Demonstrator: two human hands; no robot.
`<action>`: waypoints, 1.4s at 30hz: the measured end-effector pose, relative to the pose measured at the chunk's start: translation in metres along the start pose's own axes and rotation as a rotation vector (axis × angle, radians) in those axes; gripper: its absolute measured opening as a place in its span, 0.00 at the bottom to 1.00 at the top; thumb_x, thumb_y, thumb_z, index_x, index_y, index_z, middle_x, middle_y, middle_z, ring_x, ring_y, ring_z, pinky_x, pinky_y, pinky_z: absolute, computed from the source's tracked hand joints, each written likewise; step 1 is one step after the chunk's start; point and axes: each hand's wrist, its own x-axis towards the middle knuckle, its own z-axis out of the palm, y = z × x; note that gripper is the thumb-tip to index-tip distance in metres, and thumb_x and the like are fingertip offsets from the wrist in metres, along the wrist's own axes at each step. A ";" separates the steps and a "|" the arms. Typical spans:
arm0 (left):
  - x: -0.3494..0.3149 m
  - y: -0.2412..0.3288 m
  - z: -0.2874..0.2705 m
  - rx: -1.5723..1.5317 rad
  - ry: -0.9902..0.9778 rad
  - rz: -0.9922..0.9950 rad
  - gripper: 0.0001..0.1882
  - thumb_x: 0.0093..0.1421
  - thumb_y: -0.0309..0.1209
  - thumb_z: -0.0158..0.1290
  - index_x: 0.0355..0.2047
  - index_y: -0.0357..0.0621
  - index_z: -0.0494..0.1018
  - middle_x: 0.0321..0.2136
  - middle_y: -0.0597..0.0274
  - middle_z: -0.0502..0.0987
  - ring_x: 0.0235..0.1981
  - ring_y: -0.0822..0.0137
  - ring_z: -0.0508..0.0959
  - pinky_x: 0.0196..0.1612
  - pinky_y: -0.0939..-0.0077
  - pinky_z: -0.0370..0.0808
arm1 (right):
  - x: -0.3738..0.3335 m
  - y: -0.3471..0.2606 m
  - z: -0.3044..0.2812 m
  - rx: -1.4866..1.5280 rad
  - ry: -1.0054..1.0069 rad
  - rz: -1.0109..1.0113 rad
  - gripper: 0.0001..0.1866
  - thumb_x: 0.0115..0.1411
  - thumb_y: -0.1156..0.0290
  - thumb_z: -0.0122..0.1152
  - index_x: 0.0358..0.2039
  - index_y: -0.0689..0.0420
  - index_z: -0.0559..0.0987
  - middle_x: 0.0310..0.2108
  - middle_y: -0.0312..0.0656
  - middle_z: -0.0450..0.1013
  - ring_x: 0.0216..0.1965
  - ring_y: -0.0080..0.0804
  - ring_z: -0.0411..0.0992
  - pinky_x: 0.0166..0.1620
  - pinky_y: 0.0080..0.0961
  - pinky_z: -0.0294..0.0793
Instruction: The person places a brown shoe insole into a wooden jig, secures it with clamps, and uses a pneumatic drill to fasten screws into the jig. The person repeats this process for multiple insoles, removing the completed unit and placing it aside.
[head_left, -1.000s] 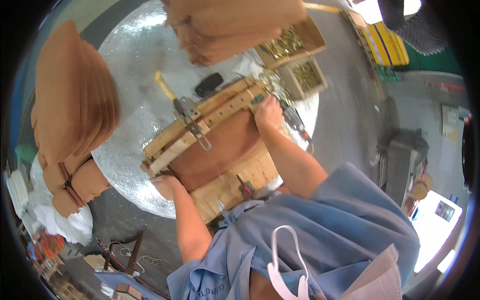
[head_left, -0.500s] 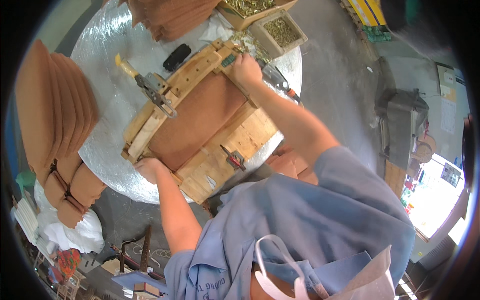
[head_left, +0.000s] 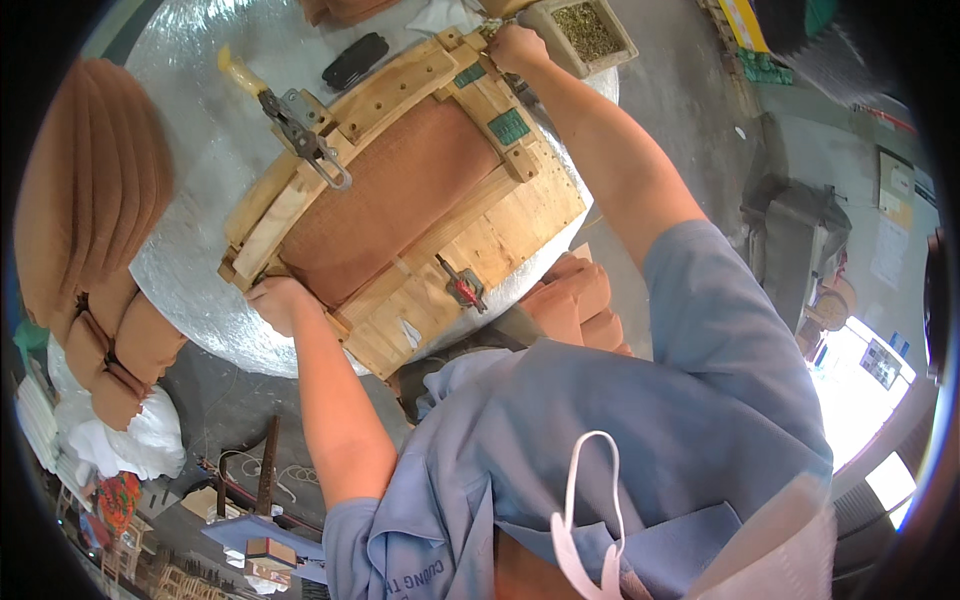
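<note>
A wooden jig (head_left: 400,90) with a curved rail and green patches lies on the round table, holding a brown curved panel (head_left: 400,190). My left hand (head_left: 278,303) is closed at the jig's near left corner, its fingertips partly hidden by the wood. At the far right corner, my right hand (head_left: 517,50) is closed beside the small metal fasteners; what its fingers hold is hidden. One toggle clamp (head_left: 300,130) with a yellow handle sits on the curved rail, and a red-tipped toggle clamp (head_left: 462,288) on the near board.
The table (head_left: 190,150) is wrapped in shiny film. A box of small metal pieces (head_left: 580,35) stands beyond my right hand. A black object (head_left: 355,60) lies behind the jig. Stacked brown panels (head_left: 95,190) rise at the left; more brown panels (head_left: 570,310) are below the table's near edge.
My right hand has shifted off the jig's right end toward the fasteners, uncovering a second green patch. My left hand stays at its corner. The whole view has shifted.
</note>
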 end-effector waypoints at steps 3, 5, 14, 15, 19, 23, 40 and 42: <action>-0.005 0.003 -0.005 0.001 0.005 -0.011 0.36 0.80 0.47 0.19 0.58 0.36 0.74 0.54 0.44 0.82 0.54 0.42 0.82 0.58 0.47 0.80 | -0.007 0.001 -0.003 0.051 0.018 0.029 0.13 0.60 0.63 0.65 0.44 0.43 0.90 0.46 0.47 0.85 0.52 0.51 0.81 0.56 0.44 0.81; -0.011 0.007 -0.009 0.019 -0.003 -0.011 0.36 0.80 0.47 0.19 0.59 0.36 0.74 0.55 0.44 0.81 0.55 0.42 0.81 0.59 0.47 0.79 | -0.007 0.012 -0.004 0.038 -0.032 0.010 0.14 0.60 0.67 0.65 0.47 0.47 0.89 0.50 0.48 0.83 0.54 0.51 0.81 0.56 0.44 0.81; -0.002 -0.002 -0.004 0.022 -0.002 0.062 0.36 0.80 0.46 0.18 0.59 0.35 0.73 0.55 0.44 0.81 0.55 0.41 0.81 0.60 0.46 0.79 | -0.014 -0.005 -0.020 -0.066 -0.011 0.019 0.18 0.61 0.67 0.63 0.49 0.60 0.87 0.54 0.57 0.81 0.57 0.54 0.79 0.58 0.44 0.81; 0.000 -0.004 -0.002 0.036 0.018 0.091 0.36 0.80 0.46 0.18 0.58 0.35 0.73 0.55 0.44 0.81 0.55 0.41 0.81 0.60 0.46 0.79 | -0.013 -0.007 -0.025 -0.070 0.009 0.000 0.17 0.61 0.67 0.60 0.47 0.60 0.87 0.53 0.57 0.81 0.56 0.55 0.80 0.59 0.44 0.80; -0.006 -0.001 -0.006 0.043 -0.023 0.104 0.36 0.80 0.46 0.18 0.58 0.35 0.73 0.55 0.44 0.81 0.55 0.40 0.80 0.62 0.45 0.77 | -0.024 0.001 -0.038 -0.050 0.075 -0.012 0.15 0.62 0.68 0.63 0.46 0.61 0.87 0.49 0.52 0.83 0.48 0.47 0.83 0.53 0.38 0.83; -0.013 0.005 -0.011 -0.007 -0.054 0.038 0.37 0.79 0.47 0.18 0.58 0.35 0.74 0.55 0.43 0.81 0.56 0.40 0.80 0.63 0.46 0.76 | -0.057 0.007 -0.066 0.325 0.297 -0.071 0.14 0.62 0.69 0.66 0.46 0.60 0.87 0.46 0.49 0.84 0.44 0.42 0.84 0.49 0.35 0.84; -0.014 0.008 -0.011 -0.032 -0.032 0.023 0.35 0.79 0.45 0.19 0.62 0.36 0.72 0.57 0.44 0.80 0.58 0.43 0.80 0.65 0.48 0.76 | -0.211 -0.023 -0.006 1.274 -0.039 0.169 0.13 0.69 0.71 0.65 0.51 0.63 0.83 0.36 0.40 0.83 0.33 0.22 0.79 0.39 0.22 0.83; -0.023 0.011 -0.014 -0.019 -0.021 0.028 0.35 0.79 0.45 0.19 0.62 0.36 0.72 0.57 0.44 0.80 0.58 0.42 0.80 0.64 0.47 0.76 | -0.214 -0.025 -0.011 1.091 -0.013 0.120 0.13 0.69 0.70 0.65 0.51 0.60 0.84 0.34 0.41 0.83 0.32 0.23 0.80 0.38 0.23 0.82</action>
